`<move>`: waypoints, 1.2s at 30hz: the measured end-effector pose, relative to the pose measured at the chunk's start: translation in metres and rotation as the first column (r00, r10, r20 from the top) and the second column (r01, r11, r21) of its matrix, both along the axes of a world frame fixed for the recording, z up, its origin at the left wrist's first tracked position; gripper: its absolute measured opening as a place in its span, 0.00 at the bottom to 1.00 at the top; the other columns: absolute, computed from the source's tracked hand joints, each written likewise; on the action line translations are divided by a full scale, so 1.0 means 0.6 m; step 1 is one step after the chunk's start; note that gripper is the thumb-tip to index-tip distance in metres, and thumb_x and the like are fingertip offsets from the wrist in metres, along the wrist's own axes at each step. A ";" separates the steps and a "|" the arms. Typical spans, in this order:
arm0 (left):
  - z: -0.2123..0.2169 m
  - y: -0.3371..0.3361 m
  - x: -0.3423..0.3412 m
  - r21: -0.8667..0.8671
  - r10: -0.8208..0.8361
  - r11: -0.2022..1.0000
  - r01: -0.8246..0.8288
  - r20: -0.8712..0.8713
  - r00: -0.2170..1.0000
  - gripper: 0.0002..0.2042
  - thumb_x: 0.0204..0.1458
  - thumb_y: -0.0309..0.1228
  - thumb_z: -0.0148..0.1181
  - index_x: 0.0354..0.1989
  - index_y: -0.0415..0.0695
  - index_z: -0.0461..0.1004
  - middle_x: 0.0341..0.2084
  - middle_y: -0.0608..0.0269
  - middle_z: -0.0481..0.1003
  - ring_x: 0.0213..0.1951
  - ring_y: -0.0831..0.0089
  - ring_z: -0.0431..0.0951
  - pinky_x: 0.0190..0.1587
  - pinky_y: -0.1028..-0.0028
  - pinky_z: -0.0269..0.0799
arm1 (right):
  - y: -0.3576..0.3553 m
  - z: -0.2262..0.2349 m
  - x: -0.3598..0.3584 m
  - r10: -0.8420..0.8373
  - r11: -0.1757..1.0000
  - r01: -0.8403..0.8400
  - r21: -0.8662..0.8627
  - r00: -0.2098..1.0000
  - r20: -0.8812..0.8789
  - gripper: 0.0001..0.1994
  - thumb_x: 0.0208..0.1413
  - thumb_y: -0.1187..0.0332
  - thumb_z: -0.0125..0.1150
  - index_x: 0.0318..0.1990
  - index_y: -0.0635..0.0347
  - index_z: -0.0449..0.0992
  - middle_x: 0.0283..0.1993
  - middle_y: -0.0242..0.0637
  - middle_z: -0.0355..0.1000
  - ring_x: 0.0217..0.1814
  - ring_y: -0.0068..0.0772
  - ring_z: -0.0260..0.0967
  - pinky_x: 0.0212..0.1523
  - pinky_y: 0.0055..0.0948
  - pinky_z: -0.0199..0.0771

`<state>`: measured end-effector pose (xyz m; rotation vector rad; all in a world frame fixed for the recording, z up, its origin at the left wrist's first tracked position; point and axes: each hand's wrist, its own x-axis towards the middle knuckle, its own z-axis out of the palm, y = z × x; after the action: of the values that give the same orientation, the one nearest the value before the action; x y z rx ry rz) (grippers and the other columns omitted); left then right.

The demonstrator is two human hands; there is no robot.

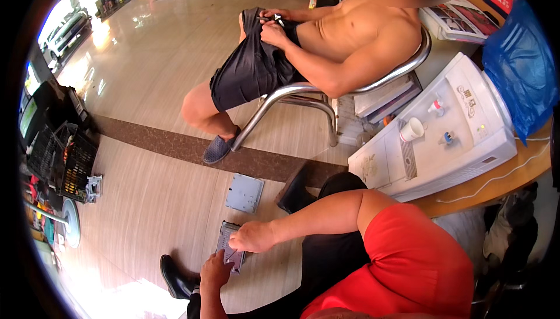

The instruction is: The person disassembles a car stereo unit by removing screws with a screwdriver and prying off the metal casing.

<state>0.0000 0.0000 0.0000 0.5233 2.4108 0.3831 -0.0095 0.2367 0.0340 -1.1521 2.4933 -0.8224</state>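
Around us: a seated person [350,24] and a white water dispenser [388,161].
On our right, the dispenser rests on a wooden tabletop [493,183], a white cup [412,130] near its 2 taps [448,138], a blue plastic bag [519,74] beside it; ahead, the person sits on 1 metal-framed chair [254,121]; leftward we see black crates [80,161] and, farther off, a car [64,36].

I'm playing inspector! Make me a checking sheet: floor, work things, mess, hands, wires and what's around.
Surface: pale floor with a dark band.
Job's things: grey slab-like part; flat grey panel lying beyond it, apart.
Clutter: black crates at the left, with things inside.
Hands: left hand at the part's left edge, right hand over it; grips unclear.
Cables: white cord beside the white water dispenser.
Surroundings: seated person; blue bag near the dispenser.
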 end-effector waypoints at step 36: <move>0.147 -0.111 -0.072 0.123 0.316 0.948 -0.294 -0.236 0.919 0.23 0.57 0.41 0.56 0.59 0.44 0.67 0.47 0.50 0.76 0.50 0.53 0.74 0.52 0.59 0.70 | -0.062 -0.135 -0.028 -0.303 0.952 0.246 0.184 0.855 0.422 0.07 0.55 0.67 0.59 0.33 0.63 0.75 0.30 0.44 0.75 0.33 0.43 0.73 0.35 0.36 0.71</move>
<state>-0.0435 -0.0666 0.0879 0.2395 2.7431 0.5865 -0.0263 0.1997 -0.0471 -0.4908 2.2976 -0.8720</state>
